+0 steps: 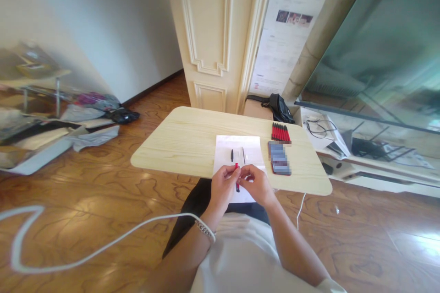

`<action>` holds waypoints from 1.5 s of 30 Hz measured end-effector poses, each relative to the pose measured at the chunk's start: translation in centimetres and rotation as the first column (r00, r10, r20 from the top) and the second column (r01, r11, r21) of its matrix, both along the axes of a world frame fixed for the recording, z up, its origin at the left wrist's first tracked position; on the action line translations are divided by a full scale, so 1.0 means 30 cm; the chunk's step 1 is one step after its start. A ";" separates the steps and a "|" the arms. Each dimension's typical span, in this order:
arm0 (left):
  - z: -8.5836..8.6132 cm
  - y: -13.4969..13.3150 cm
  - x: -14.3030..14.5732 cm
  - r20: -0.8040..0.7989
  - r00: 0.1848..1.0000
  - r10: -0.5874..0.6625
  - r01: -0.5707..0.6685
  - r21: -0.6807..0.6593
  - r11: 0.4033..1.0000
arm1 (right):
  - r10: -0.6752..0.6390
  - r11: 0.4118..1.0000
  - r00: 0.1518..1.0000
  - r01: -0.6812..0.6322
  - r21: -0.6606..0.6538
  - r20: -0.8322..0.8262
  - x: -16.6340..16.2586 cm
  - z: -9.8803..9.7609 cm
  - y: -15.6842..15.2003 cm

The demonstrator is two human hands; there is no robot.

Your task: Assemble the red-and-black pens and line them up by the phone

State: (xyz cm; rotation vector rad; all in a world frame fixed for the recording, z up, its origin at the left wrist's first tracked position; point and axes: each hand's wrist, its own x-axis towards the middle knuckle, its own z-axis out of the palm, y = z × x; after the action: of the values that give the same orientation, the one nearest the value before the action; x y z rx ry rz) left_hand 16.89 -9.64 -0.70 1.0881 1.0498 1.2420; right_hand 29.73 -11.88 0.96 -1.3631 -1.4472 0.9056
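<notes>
Both hands meet over a white sheet of paper (220,146) at the table's near edge. My left hand (222,185) is closed in a pinch on a red pen barrel (237,165), whose red top shows above the fingers and whose dark end shows below. My right hand (257,185) has its fingertips closed on the same barrel from the other side; the fingers cover its middle. Just beyond the hands, a short black pen part (232,155) and a thin dark pen refill (244,155) lie apart on the paper. A small pale piece beside the refill is too small to name.
On the light wooden table (178,142), a row of several red pens (281,132) lies at the back right, with a phone (280,159) nearer me. A white cable (103,247) runs to my left wrist. A black bag (280,109) sits beyond the table.
</notes>
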 end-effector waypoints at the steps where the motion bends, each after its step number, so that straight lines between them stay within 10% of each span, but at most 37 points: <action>1: 0.002 -0.001 0.004 -0.001 1.000 0.005 -0.005 0.005 1.000 | -0.005 1.000 1.000 0.005 0.000 -0.025 -0.011 -0.003 -0.010; 8: 0.011 0.015 0.003 0.019 1.000 0.002 -0.002 0.013 1.000 | -0.111 0.992 0.986 0.104 -0.065 -0.125 0.075 -0.031 0.100; 17: -0.054 0.044 -0.034 -0.081 0.997 -0.008 0.013 0.065 0.998 | -0.212 0.940 0.827 0.319 -0.124 0.521 0.202 -0.054 0.285; 27: -0.064 0.069 -0.096 -0.384 0.921 0.061 0.002 0.159 0.987 | -0.248 0.945 0.769 0.325 -0.025 0.589 0.186 -0.041 0.256; 38: -0.026 0.007 -0.126 -0.438 0.899 0.026 0.037 0.136 0.990 | -0.386 0.900 0.805 0.436 -0.009 0.450 0.155 -0.091 0.005; 45: -0.005 -0.029 -0.091 -0.423 0.905 -0.036 0.090 0.108 0.990 | -0.265 0.908 0.705 0.411 -0.075 0.657 0.184 -0.012 0.137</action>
State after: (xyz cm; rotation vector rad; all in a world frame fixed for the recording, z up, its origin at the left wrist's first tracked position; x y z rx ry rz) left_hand 14.16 -10.51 -0.84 1.5226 1.2584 1.0534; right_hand 35.25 -7.77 0.59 -2.1717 -1.5174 0.3568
